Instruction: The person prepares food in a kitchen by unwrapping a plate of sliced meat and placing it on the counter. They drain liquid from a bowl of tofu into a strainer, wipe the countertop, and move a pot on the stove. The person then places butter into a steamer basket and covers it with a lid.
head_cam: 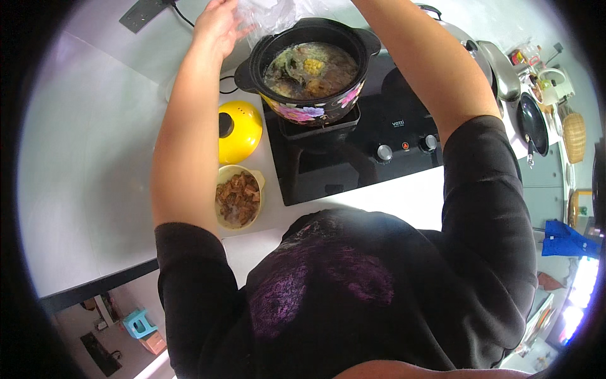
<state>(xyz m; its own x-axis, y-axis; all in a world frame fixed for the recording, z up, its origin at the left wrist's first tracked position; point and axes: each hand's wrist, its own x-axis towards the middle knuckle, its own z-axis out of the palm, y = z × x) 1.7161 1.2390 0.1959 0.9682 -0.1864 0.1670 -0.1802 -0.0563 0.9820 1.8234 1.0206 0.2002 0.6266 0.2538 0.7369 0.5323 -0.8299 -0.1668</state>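
Observation:
My left hand point(220, 26) is raised at the top edge, partly cut off, with its fingers against a clear plastic bag point(279, 14). Whether the fingers grip the bag is not plain. My right hand is beyond the top edge; only its forearm shows. Below the bag, an uncovered black cooking pot point(307, 111) with painted flowers sits on the gas hob point(326, 166). Inside it are broth and a piece of corn point(313, 66). Beside my left forearm lie a yellow domed lid point(244, 132) with a black knob and a cream bowl point(261, 179) of brown meat chunks point(239, 196).
A socket strip point(142, 14) with a plugged-in cable lies against the wall at upper left. Right of the hob are a steel container point(502, 71), a black frying pan point(532, 123) and a wicker basket point(574, 137). Two control knobs point(384, 152) face me.

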